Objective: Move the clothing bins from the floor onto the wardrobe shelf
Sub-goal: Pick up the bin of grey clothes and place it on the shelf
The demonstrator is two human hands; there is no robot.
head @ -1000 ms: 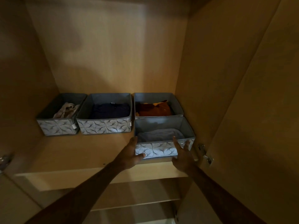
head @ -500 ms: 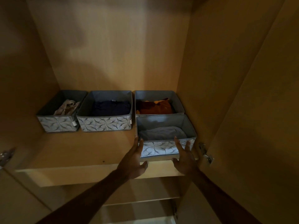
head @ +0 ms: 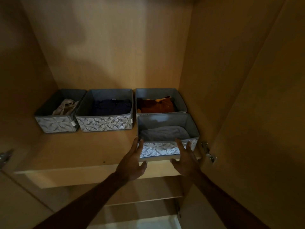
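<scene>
Front bin (head: 159, 149) between left hand (head: 132, 166) and right hand (head: 186, 160) — both grips spread, perhaps barely against it

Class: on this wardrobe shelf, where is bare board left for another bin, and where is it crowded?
Free: the front strip of shelf, bordered by the beige-cloth bin and navy bin behind, the grey-cloth bin on the right. Crowded: the right end, where the grey-cloth bin sits before the orange bin, left hand and right hand at its front.
</scene>
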